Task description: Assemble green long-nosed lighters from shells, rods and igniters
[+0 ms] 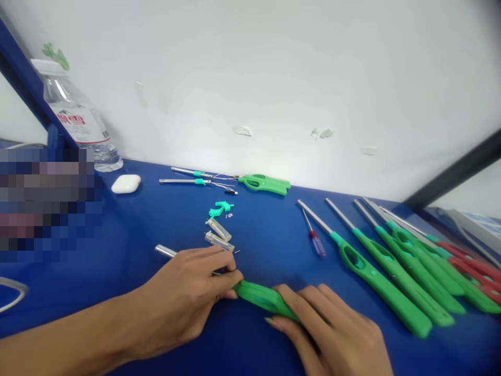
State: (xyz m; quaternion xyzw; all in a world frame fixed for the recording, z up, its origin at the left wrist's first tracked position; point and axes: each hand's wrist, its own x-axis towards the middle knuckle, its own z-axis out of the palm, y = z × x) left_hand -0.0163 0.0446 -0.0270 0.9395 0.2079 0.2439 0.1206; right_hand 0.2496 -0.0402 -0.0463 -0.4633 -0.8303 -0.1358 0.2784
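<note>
My left hand (195, 292) pinches the front end of a green utility lighter (260, 295). A metal tube (165, 251) sticks out past the knuckles of that hand; where it meets the green body is hidden. My right hand (329, 329) is wrapped round the lighter's handle end, fingers on top and thumb below. Just beyond my left hand lie two clear fuel tanks (219, 236) and teal plastic trigger parts (221, 208). Farther back are two metal tubes with wires (183, 181), beside green shell halves (266, 184).
Assembled green lighters (385, 282) and red ones (475, 263) lie slanted at the right, with a small purple-handled screwdriver (317, 244) beside them. A white earbud case (126, 184) and a water bottle (80, 115) stand at back left. The white wall (250, 78) bounds the blue table (266, 235).
</note>
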